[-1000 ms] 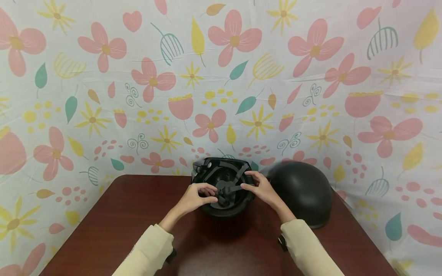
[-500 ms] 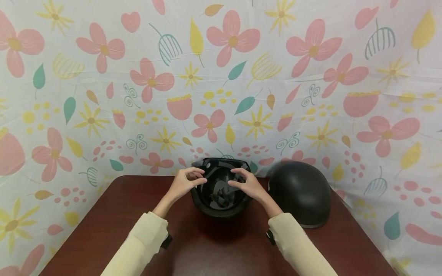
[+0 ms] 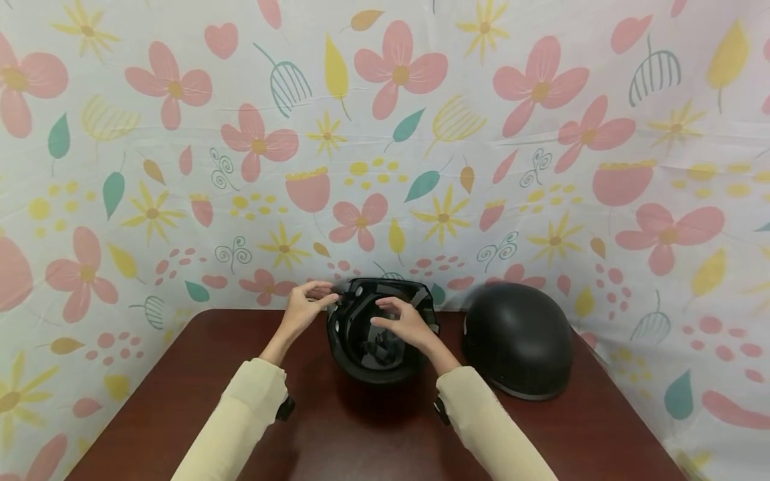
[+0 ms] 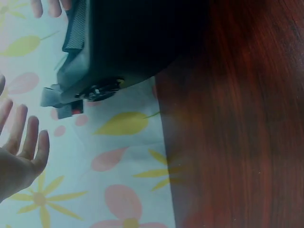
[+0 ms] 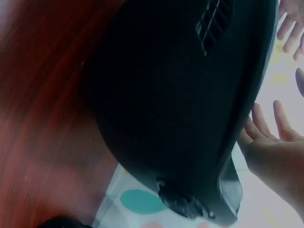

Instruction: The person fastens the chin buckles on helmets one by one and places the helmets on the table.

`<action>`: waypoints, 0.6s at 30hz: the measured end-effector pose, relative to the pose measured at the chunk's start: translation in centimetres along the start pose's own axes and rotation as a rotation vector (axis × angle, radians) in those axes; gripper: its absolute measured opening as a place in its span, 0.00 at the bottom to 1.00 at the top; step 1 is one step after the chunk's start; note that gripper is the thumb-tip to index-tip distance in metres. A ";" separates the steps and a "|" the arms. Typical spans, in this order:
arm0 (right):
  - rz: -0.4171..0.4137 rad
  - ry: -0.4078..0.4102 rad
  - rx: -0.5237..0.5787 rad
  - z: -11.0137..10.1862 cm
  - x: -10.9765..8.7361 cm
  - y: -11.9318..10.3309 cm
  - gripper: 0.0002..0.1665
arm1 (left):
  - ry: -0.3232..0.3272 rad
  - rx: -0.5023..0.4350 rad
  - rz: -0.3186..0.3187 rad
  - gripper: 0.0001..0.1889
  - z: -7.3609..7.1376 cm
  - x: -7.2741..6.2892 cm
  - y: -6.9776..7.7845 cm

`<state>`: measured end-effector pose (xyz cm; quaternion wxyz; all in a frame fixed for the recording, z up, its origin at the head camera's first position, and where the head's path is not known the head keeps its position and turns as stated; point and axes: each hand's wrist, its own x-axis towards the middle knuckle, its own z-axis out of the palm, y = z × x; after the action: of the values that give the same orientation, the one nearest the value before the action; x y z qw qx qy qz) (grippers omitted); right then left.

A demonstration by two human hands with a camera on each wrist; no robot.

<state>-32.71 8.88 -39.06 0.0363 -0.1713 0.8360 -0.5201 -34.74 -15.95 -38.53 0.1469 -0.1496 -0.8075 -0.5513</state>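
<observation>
A black helmet [image 3: 379, 375] lies upside down on the table, its hollow facing up, with dark straps [image 3: 385, 351] inside. My left hand [image 3: 303, 308] hovers by the helmet's far left rim, fingers loosely bent. In the left wrist view that hand [image 4: 21, 156] appears apart from a grey strap end [image 4: 61, 100] hanging past the rim. Over the helmet's opening is my right hand [image 3: 410, 325], thumb and fingers spread with nothing between them. The right wrist view has the helmet's side [image 5: 166, 95] close up, with the right hand [image 5: 275, 152] beyond its rim.
A second, smooth black helmet [image 3: 520, 341] rests dome up at the right of the brown wooden table [image 3: 240, 374]. Behind the table hangs a flower-patterned cloth [image 3: 385, 147], close to the back of both helmets.
Both hands have let go of the straps inside the helmet. The left hand has moved left and up to the rim; the right has moved left over the opening.
</observation>
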 end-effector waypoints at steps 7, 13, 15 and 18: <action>0.011 -0.003 0.007 1.8 0.5 0.4 0.27 | 0.007 -0.064 -0.221 0.37 1.0 0.7 -1.1; -0.002 0.014 -0.066 3.0 0.4 1.3 0.25 | -0.017 -0.059 -0.295 0.36 1.8 0.6 -1.8; -0.002 0.006 -0.081 3.2 0.3 1.7 0.26 | -0.031 -0.049 -0.292 0.32 2.0 0.6 -1.9; -0.001 -0.006 -0.098 3.5 0.2 2.4 0.27 | -0.060 -0.041 -0.272 0.28 2.3 0.7 -2.1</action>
<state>-32.63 6.79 -42.73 0.0300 -0.1749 0.8602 -0.4781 -36.42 -14.46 -40.78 0.0434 -0.0580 -0.8128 -0.5780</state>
